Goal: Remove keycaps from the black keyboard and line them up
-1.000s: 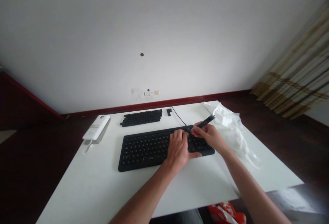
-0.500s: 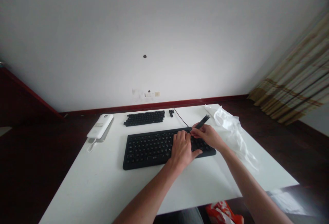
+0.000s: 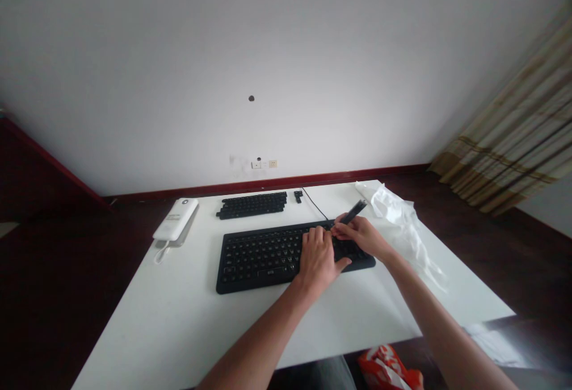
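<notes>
A black keyboard [image 3: 261, 259] lies on the white table, its keycaps gone from much of the left and middle, where the switches show. My left hand [image 3: 316, 259] rests palm down on its right half, fingers laid over the keys and thumb spread out to the right. Just beyond it, my right hand [image 3: 357, 235] pinches a slim black tool [image 3: 355, 211], tilted with its upper end to the right. The tool's lower tip is hidden by my fingers near the keyboard's back edge, so I cannot tell its kind.
Behind the keyboard sit rows of removed black keycaps [image 3: 252, 205] and a small group of keycaps [image 3: 298, 197]. A thin cable [image 3: 316, 204] runs to the back edge. On the left is a white power bank [image 3: 176, 220]; on the right, crumpled clear plastic [image 3: 397, 211].
Both hands keep almost the same pose on the keyboard. The tool has shifted very slightly, and the whole view has moved a little.
</notes>
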The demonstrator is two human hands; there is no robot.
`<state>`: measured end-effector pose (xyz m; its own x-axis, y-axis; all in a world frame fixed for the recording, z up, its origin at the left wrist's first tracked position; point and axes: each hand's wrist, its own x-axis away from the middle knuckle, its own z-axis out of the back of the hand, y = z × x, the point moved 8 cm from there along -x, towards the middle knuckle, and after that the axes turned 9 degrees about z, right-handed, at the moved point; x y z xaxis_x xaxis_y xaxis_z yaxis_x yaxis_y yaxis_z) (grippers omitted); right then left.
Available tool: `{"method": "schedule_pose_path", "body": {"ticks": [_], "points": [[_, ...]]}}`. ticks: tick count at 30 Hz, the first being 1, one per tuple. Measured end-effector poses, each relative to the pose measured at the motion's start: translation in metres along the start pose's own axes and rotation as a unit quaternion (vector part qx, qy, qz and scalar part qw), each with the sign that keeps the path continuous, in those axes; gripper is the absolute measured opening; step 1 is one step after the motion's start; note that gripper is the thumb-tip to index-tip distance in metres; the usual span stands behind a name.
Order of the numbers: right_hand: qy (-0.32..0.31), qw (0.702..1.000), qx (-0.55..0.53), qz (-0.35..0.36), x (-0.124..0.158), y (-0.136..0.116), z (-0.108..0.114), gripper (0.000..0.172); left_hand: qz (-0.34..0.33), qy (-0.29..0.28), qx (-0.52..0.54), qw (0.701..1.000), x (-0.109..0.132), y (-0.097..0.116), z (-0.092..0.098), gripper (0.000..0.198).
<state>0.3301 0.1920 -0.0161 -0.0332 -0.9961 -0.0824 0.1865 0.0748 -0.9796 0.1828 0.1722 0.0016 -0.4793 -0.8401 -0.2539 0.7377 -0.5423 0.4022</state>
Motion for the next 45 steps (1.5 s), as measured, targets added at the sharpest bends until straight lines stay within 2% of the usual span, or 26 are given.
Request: {"method": "schedule_pose_path", "body": {"ticks": [5,11,14,18,21,25,28,33,39,45], "points": [[-0.042,0.998,0.045,0.021,-0.001,-0.014,-0.006,0.038,0.001,0.001,-0.029,1.0,0.014,0.013,0.007,0.056],[-0.073,0.985,0.144,0.054,-0.003,-0.03,-0.012,0.025,0.013,-0.02,-0.077,0.997,0.024,0.021,0.005,0.063],[-0.093,0.965,0.231,0.076,-0.005,-0.041,-0.016,0.017,0.01,-0.02,-0.089,0.996,0.024,0.021,0.001,0.071],[-0.131,0.931,0.327,0.096,-0.007,-0.057,-0.026,0.012,0.013,-0.021,-0.096,0.995,0.025,0.021,-0.005,0.068],[-0.16,0.915,0.36,0.088,-0.009,-0.063,-0.031,0.012,0.017,-0.022,-0.095,0.995,0.025,0.021,-0.007,0.069],[-0.204,0.922,0.317,0.091,-0.01,-0.065,-0.029,0.014,0.014,-0.018,-0.092,0.996,0.026,0.022,-0.004,0.076],[-0.219,0.934,0.264,0.1,-0.009,-0.059,-0.022,0.022,0.009,-0.015,-0.089,0.996,0.026,0.023,-0.001,0.079],[-0.205,0.962,0.167,0.073,-0.007,-0.043,-0.011,0.037,0.011,-0.012,-0.081,0.997,0.026,0.022,0.0,0.079],[-0.204,0.977,0.041,0.053,-0.004,-0.031,-0.005,0.036,0.012,-0.016,-0.069,0.997,0.026,0.021,-0.001,0.077],[-0.173,0.984,0.036,0.035,-0.003,-0.024,0.009,0.038,0.011,-0.021,-0.064,0.998,0.025,0.022,-0.001,0.076]]}}
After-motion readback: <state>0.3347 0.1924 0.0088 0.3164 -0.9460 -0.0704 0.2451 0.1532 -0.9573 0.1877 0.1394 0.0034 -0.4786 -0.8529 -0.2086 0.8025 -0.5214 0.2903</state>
